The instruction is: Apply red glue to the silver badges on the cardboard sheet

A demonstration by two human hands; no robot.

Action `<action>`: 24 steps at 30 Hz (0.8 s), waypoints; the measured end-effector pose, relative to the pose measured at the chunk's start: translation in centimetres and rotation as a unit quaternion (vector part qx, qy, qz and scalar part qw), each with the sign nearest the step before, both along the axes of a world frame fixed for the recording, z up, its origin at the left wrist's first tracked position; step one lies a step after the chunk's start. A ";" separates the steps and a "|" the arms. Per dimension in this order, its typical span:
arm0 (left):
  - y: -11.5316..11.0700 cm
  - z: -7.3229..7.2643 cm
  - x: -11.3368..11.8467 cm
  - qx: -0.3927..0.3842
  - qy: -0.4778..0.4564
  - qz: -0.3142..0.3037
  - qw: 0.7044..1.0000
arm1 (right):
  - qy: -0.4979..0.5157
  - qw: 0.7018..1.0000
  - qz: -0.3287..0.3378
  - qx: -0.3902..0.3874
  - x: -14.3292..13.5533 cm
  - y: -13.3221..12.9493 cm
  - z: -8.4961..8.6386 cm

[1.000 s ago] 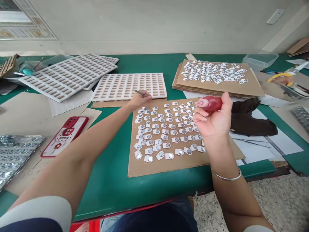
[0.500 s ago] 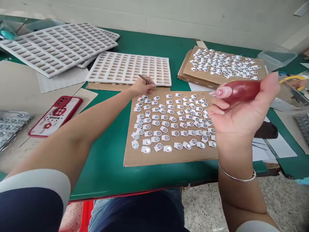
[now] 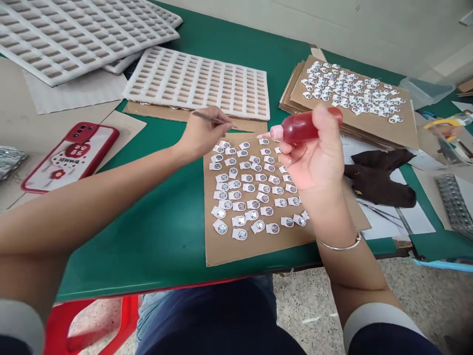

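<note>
My left hand (image 3: 207,130) is closed on thin metal tweezers (image 3: 207,117), whose tips point right above the top edge of a brown cardboard sheet (image 3: 236,249). Rows of small white tabs with round silver discs (image 3: 240,233) lie on that sheet. My right hand (image 3: 314,158) grips a red squeeze bottle (image 3: 300,128) held sideways, its pink cap and thin needle pointing left toward the tweezer tips. The needle is over the upper part of the sheet. Whether the tweezers hold anything is too small to tell.
White foam trays (image 3: 199,84) stand at the back left, near a red-framed phone (image 3: 70,158). Stacked cardboard (image 3: 399,133) with more discs is at the back right. Dark cloth (image 3: 388,185), metal tools (image 3: 380,212) and a blister tray (image 3: 454,202) lie to the right.
My right hand has moved left with the red bottle, bringing its needle close to the tweezers. My left hand has shifted slightly left in view. The camera view has also shifted.
</note>
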State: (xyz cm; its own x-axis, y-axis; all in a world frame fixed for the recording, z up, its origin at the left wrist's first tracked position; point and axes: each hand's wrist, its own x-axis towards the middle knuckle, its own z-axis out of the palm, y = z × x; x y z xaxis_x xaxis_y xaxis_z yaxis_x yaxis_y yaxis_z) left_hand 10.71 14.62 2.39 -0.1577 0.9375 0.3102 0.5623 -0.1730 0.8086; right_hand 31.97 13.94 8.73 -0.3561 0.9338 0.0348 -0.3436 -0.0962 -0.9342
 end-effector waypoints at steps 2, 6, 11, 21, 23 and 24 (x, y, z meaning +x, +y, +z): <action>-4.0 0.7 0.0 0.042 0.057 -0.006 0.997 | -0.007 1.000 0.003 -0.009 -0.6 0.0 -0.6; -11.1 0.3 -0.2 0.110 0.125 -0.101 0.981 | -0.015 1.000 0.011 -0.017 -1.9 -0.2 -1.7; -14.2 -1.8 -0.5 0.173 0.160 -0.190 0.953 | -0.071 0.997 0.006 0.000 -3.4 -1.5 -3.2; -14.8 -2.3 -0.7 0.193 0.270 -0.243 0.912 | -0.251 0.951 -0.057 0.169 -4.0 -3.9 -4.1; -14.8 -2.4 -0.7 0.188 0.282 -0.247 0.908 | -0.251 0.942 -0.072 0.209 -4.0 -3.9 -4.2; -14.8 -2.4 -0.7 0.185 0.285 -0.248 0.907 | -0.247 0.940 -0.073 0.223 -4.0 -3.9 -4.3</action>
State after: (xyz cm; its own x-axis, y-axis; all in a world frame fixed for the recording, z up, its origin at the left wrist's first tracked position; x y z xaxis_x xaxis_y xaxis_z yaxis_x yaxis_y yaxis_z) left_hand 10.01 -0.22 0.00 0.5402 0.6637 0.5174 0.6494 -0.7198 0.2454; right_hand 28.02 10.02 4.46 -0.3012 0.9059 0.2975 0.1639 0.3566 -0.9198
